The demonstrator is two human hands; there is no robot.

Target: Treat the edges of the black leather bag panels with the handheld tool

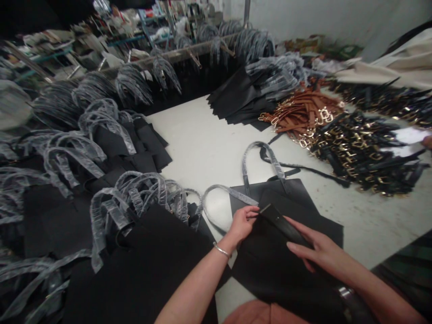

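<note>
Black tote bag (280, 265): flat on the white table (199, 139), long axis running forward, film-wrapped handles (261, 155) pointing away.
Left hand (241, 223): pinching one end of a black leather strip (283, 225).
Right hand (320, 252): fingers spread, resting across the strip.

Wall: one pale grey-white plastered wall (324, 20), upper right, plain and slightly scuffed. Table: one broad white-topped work table (202, 148), its surface marked with faint grey scuffs. Rail: one long horizontal wooden-toned rail (168, 56) running across the far side of the table. Post: one slim upright grey metal post (247, 11) at the far edge. Shelving: cluttered racks with teal-blue metal frames (124, 40), upper left, beyond the rail, contents too small to tell. Light: dim, even, and soft, source not in view.
</note>
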